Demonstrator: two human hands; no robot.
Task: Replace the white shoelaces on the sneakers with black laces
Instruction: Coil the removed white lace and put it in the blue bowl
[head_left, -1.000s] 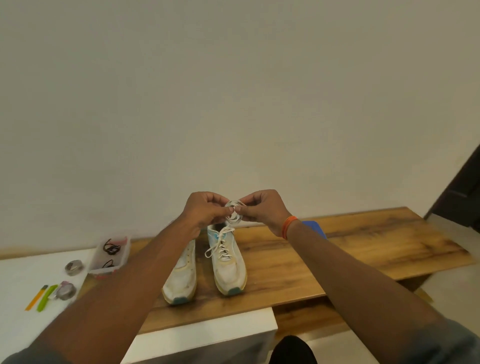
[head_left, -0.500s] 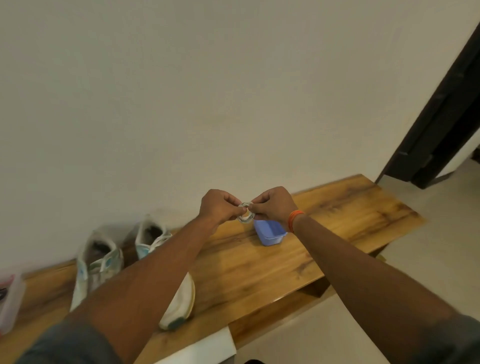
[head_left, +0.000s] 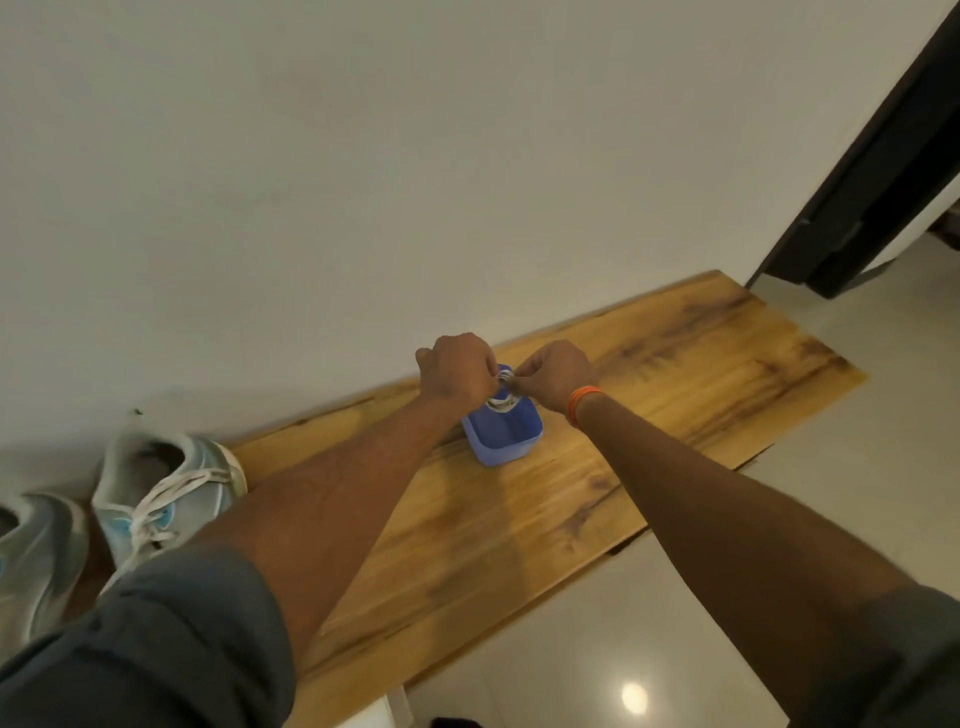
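My left hand (head_left: 456, 370) and my right hand (head_left: 555, 373) meet over a small blue container (head_left: 503, 432) on the wooden bench (head_left: 649, 395). Between their fingertips both hands pinch a coiled white shoelace (head_left: 503, 391), which hangs just above the container's open top. At the far left stand two sneakers: the nearer-right one (head_left: 166, 493) still carries a white lace, and the left one (head_left: 36, 561) is cut off by the frame edge. No black laces are in view.
A plain wall rises right behind the bench. A dark door frame (head_left: 872, 166) stands at the upper right. Pale tiled floor (head_left: 649, 649) lies in front of and to the right of the bench.
The view has swung right and down. Both hands carried the coiled white lace away from the sneakers, to the right and down, until it hangs over the blue container.
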